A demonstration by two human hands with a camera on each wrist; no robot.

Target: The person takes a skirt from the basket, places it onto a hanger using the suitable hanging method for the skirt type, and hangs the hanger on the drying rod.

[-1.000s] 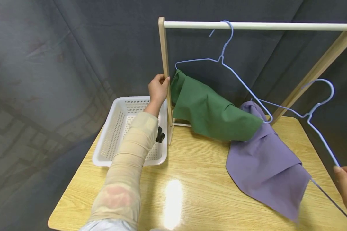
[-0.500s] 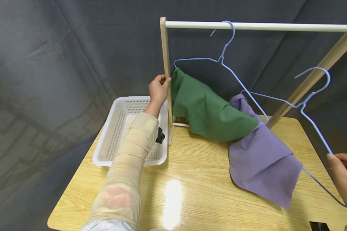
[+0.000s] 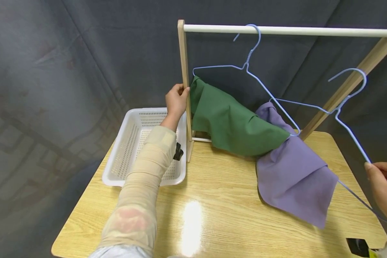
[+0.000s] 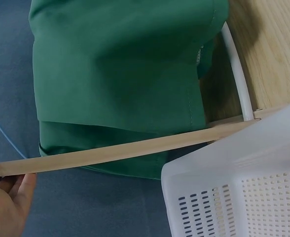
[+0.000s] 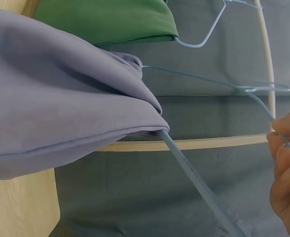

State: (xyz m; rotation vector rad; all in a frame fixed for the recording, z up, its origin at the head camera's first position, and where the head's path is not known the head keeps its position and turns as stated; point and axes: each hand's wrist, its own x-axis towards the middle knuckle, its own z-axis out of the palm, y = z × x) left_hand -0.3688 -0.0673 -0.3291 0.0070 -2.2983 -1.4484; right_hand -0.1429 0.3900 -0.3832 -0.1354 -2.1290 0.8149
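My left hand grips the left wooden post of a clothes rack. At the right edge of the head view, my right hand pinches the sloping wire of a light blue hanger. A purple cloth drapes over that hanger's lower bar, its bottom close over the table. The hanger's hook stands free in the air, below the white rod and in front of the right post. Another blue hanger hooks over the rod and carries a green cloth, which partly covers the purple one.
A white perforated basket stands left of the rack, partly hidden by my left forearm. A black clip-like thing is at its right side. Below lies a light wooden table, with a dark curtain behind.
My right hand has moved up and slightly left, raising the hanger with the purple cloth. The left hand keeps its hold on the post. The green cloth's hanger has swung slightly.
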